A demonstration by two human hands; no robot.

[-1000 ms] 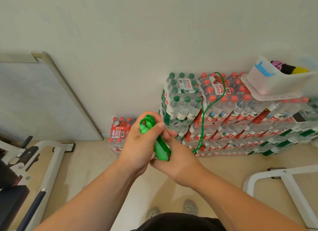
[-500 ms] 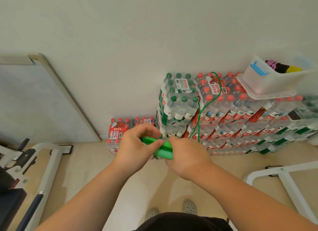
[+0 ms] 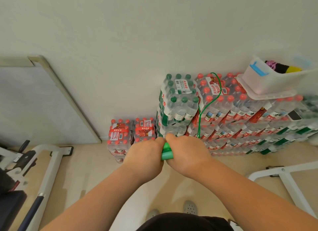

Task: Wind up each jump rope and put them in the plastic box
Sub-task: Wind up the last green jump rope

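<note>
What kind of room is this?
Probably a small gym or its storage corner: shrink-wrapped packs of bottled water are stacked against the wall, white metal equipment frames stand at both sides, and the person holds a green jump rope.

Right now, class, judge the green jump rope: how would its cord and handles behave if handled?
The thin cord curves in a smooth, kink-free loop: probably flexible, slightly springy, light. The handles, gripped between the left hand and right hand, look like smooth plastic cylinders: likely rigid, apt to roll.
</note>
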